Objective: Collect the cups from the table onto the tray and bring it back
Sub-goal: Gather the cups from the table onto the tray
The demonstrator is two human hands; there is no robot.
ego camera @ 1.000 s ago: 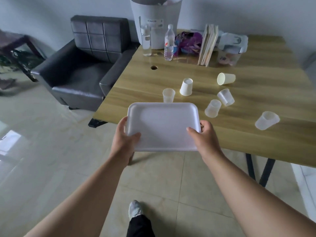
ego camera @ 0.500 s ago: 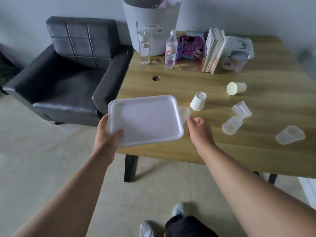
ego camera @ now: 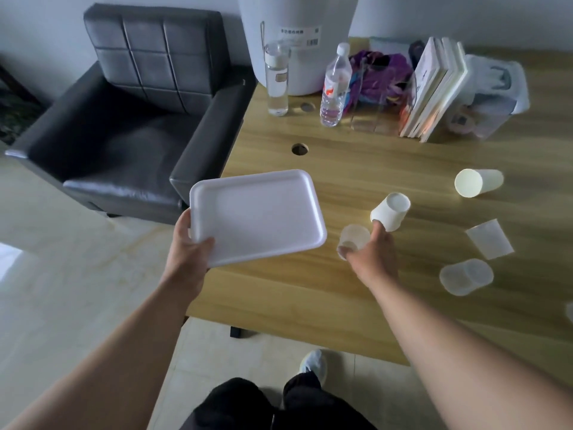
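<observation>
My left hand [ego camera: 189, 252] grips the near left corner of an empty white tray [ego camera: 257, 215], held over the wooden table's [ego camera: 356, 162] left edge. My right hand [ego camera: 372, 259] has thumb and fingers around a clear upright cup [ego camera: 353, 238]. Just beyond it stands an upside-down white paper cup [ego camera: 390, 211]. Another white paper cup [ego camera: 477, 182] lies on its side further right. Two clear cups [ego camera: 489, 242] [ego camera: 466, 276] lie on the right side of the table.
At the table's back stand a large white bin [ego camera: 297, 41], two clear bottles [ego camera: 277, 79] [ego camera: 335, 85], a purple bag [ego camera: 378, 77], upright books [ego camera: 434, 88] and a white bag [ego camera: 493, 94]. A black armchair [ego camera: 124, 125] sits left of the table. A cable hole [ego camera: 299, 148] is in the tabletop.
I have stepped closer to the table. My right hand left the tray and closed around the clear cup beside it. The tray now hangs from my left hand alone, shifted left.
</observation>
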